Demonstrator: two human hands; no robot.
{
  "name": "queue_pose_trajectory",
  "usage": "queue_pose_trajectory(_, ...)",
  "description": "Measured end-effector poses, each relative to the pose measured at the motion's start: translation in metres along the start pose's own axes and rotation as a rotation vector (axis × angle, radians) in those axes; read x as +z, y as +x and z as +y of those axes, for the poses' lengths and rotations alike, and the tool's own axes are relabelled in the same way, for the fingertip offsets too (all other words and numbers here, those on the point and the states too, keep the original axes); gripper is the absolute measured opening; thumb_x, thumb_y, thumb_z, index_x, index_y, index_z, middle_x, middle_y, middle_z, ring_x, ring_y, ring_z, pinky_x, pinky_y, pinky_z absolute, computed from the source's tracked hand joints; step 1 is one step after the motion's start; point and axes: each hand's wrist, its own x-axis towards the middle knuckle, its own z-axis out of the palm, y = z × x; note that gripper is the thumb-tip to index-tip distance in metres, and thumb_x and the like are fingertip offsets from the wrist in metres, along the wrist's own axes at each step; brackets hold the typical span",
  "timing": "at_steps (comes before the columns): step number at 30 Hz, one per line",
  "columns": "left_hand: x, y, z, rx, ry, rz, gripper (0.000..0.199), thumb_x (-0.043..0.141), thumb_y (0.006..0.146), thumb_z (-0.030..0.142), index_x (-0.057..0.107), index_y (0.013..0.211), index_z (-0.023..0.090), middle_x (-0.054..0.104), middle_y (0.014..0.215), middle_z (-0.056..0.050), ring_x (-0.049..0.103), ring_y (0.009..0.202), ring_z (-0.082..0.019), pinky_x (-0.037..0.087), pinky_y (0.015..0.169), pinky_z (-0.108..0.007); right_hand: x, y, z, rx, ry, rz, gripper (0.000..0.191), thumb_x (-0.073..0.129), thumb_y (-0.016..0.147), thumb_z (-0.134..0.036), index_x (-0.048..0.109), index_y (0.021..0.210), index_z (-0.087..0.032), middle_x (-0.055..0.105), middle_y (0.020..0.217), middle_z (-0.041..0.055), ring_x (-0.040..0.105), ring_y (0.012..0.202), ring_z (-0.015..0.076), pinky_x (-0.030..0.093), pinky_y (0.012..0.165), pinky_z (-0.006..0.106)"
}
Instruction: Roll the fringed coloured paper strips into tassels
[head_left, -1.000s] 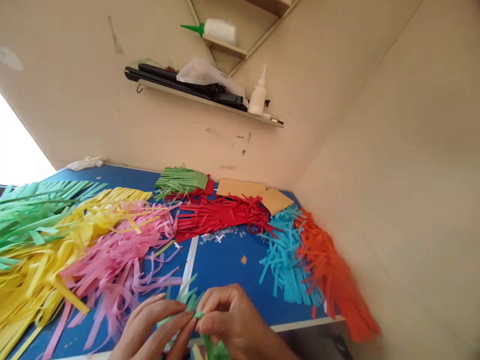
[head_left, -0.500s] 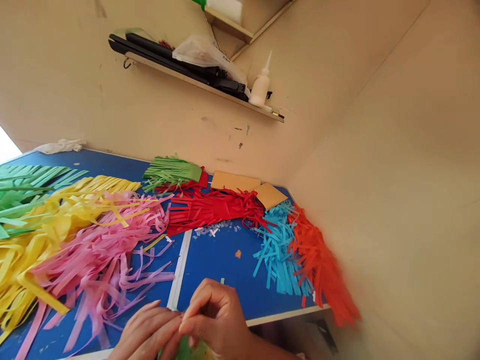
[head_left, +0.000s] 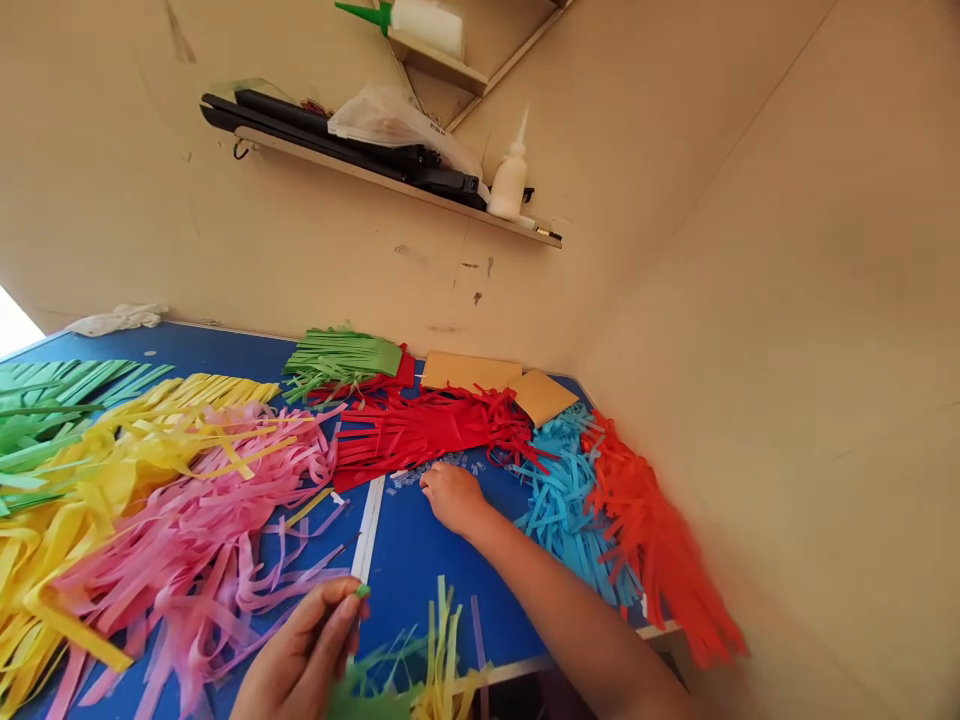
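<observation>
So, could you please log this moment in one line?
left hand: pinching green piece | right hand: at clear bits | red fringe: beyond bits

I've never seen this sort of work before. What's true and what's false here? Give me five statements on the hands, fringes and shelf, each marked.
1. The right hand is at the clear bits. True.
2. The left hand pinches something red. False: it pinches a green piece.
3. The pink fringe lies between the yellow and red ones. True.
4. The bottle on the long shelf lies on its side. False: it stands upright.
5. The orange fringe hangs over the table's edge. True.
</observation>
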Motion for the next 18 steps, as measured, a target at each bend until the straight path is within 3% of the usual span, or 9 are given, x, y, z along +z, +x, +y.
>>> queue_pose_trajectory(3,0.002,0.008,-0.001,0.15,0.198,0.003,0.044,0.062,0.075,0.067,0.074,0.081,0.024,0.075,0.073,-0.003,0.07,0.062,-0.018,0.059,0.056,-0.023,-0.006,-0.036,-0.016,-0.037,0.117,-0.039,0.011,0.061,0.088,-0.015,0.071,0.092,-0.018,0.071,0.104,0.0067,0.067,0.098,0.0188,0.048,0.085,0.027)
queue_pose_trajectory(5,0.004,0.008,-0.002,0.222,0.287,0.024,0.043,0.061,0.077,0.066,0.075,0.081,0.025,0.078,0.079,-0.002,0.074,0.071,-0.019,0.06,0.063,-0.022,-0.005,-0.067,-0.026,-0.043,0.423,-0.055,0.009,0.061,0.088,-0.02,0.068,0.092,-0.018,0.073,0.095,0.0029,0.069,0.09,0.0156,0.05,0.08,0.024)
queue_pose_trajectory(8,0.012,0.005,0.001,0.318,0.357,0.006,0.041,0.057,0.082,0.063,0.076,0.08,0.026,0.079,0.077,-0.001,0.074,0.067,-0.017,0.059,0.061,-0.02,0.005,-0.109,-0.036,0.033,0.973,-0.014,0.013,0.063,0.085,-0.03,0.064,0.089,-0.017,0.072,0.08,0.0015,0.07,0.077,0.0156,0.052,0.074,0.026)
queue_pose_trajectory(10,0.018,0.003,0.007,0.391,0.378,-0.035,0.039,0.056,0.085,0.06,0.075,0.078,0.026,0.078,0.075,0.0,0.074,0.065,-0.016,0.058,0.06,-0.018,0.013,-0.126,-0.038,0.07,1.166,0.035,0.022,0.068,0.081,-0.038,0.063,0.088,-0.018,0.071,0.076,0.0009,0.069,0.074,0.0159,0.052,0.072,0.027)
queue_pose_trajectory(13,0.026,0.001,0.018,0.466,0.404,-0.079,0.035,0.056,0.088,0.054,0.075,0.078,0.026,0.077,0.074,0.0,0.073,0.063,-0.014,0.057,0.059,-0.016,0.021,-0.14,-0.036,0.081,1.314,0.109,0.03,0.071,0.08,-0.045,0.063,0.088,-0.018,0.069,0.074,0.0009,0.067,0.071,0.0151,0.051,0.071,0.027)
queue_pose_trajectory(18,0.034,-0.002,0.027,0.515,0.416,-0.119,0.032,0.056,0.09,0.049,0.074,0.077,0.025,0.076,0.073,0.0,0.072,0.061,-0.013,0.056,0.058,-0.015,0.02,-0.151,-0.033,0.089,1.354,0.234,0.034,0.069,0.084,-0.05,0.064,0.089,-0.017,0.068,0.072,0.0015,0.064,0.07,0.0147,0.05,0.071,0.026)
